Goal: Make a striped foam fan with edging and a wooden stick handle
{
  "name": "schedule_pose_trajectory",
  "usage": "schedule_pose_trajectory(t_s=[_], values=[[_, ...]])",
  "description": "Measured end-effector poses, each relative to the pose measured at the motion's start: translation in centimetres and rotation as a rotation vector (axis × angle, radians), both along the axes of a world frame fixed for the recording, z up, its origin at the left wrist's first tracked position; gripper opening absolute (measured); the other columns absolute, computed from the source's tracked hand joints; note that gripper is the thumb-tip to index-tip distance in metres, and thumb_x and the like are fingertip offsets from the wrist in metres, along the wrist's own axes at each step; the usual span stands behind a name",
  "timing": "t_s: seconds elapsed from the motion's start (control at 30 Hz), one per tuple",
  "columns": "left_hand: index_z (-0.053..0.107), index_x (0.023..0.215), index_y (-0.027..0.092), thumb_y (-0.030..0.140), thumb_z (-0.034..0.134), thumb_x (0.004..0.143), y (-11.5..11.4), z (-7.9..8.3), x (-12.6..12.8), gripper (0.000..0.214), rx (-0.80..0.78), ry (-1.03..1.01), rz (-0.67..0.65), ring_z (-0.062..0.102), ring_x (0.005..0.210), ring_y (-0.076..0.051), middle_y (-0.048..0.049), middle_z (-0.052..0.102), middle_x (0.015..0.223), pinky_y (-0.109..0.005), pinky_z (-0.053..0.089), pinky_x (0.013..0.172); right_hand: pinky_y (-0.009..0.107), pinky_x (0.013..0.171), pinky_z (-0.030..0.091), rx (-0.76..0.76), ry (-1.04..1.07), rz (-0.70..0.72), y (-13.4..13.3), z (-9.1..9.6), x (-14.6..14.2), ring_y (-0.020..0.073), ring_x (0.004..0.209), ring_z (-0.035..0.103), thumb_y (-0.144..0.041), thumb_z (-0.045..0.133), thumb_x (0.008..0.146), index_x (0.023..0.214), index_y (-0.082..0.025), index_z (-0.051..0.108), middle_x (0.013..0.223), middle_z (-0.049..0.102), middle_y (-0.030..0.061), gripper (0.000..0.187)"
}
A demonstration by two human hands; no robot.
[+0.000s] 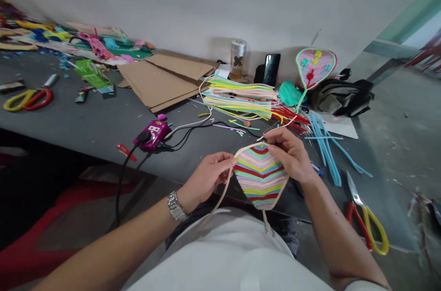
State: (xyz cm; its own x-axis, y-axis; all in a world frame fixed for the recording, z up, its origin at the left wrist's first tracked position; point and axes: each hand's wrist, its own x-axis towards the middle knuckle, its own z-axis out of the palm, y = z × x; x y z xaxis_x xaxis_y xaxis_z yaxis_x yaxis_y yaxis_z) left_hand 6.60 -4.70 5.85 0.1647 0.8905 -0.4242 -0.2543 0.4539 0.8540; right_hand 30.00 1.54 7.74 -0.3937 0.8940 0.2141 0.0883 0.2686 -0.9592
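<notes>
No readable text anywhere.

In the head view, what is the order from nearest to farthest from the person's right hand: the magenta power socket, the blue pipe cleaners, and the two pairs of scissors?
From the right hand:
1. Blue pipe cleaners, just right of the hand.
2. Right-side scissors, lower right on the table.
3. Magenta power socket, left, near the table's front edge.
4. Left-side scissors, far left.

A cream-rimmed pipe-cleaner panel (pixel 261 176) (rainbow chevron rows) tilts, tip pointing down.
</notes>
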Motion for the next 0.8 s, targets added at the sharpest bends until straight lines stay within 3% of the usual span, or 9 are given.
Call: schedule_pose_trajectory(t_s=[0.2, 0.47, 0.67, 0.8], values=[[0.065, 0.074, 0.016, 0.052, 0.092, 0.064, 0.2, -0.1, 0.2, 0.046, -0.055, -0.101, -0.004, 0.043, 0.052, -0.006, 0.0060, 0.053, 0.057, -0.020, 0.032, 0.051, 0.029, 0.066, 0.042, -0.019, 0.022, -0.005, 0.1, -0.1, 0.1, 0.0154, 0.074, 0.056, -0.044, 0.073, 0.094, 0.111, -0.023, 0.067, 0.085, 0.064, 0.0004, 0.027], [0.065, 0.074, 0.016, 0.051, 0.094, 0.061, 0.8, -0.1, 0.7, 0.048, -0.048, -0.052, 0.045, 0.047, 0.055, -0.007, 0.0043, 0.056, 0.061, -0.020, 0.035, 0.054, 0.029, 0.067, 0.047, -0.032, 0.024, -0.036, 0.4, 0.2, 0.5, 0.0169, 0.075, 0.061, -0.051, 0.076, 0.091, 0.108, -0.024, 0.067, 0.086, 0.067, 0.0017, 0.033], [0.064, 0.071, 0.016, 0.047, 0.098, 0.054, 1.5, -0.7, 1.8, 0.048, -0.049, -0.107, 0.153, 0.043, 0.051, -0.005, 0.0064, 0.054, 0.058, -0.019, 0.032, 0.050, 0.028, 0.064, 0.043, -0.006, 0.009, -0.076, 0.8, 0.2, 0.6, 0.0156, 0.071, 0.058, -0.044, 0.075, 0.090, 0.106, -0.023, 0.067, 0.083, 0.065, 0.0003, 0.028], [0.066, 0.071, 0.015, 0.042, 0.099, 0.053, 3.2, -0.9, 2.9, 0.046, -0.021, -0.161, 0.189, 0.044, 0.051, -0.005, 0.0062, 0.055, 0.057, -0.019, 0.033, 0.049, 0.027, 0.061, 0.039, 0.004, 0.023, -0.116, 2.6, -0.1, 1.0, 0.0134, 0.065, 0.052, -0.038, 0.076, 0.086, 0.103, -0.022, 0.066, 0.076, 0.060, -0.0029, 0.025]])
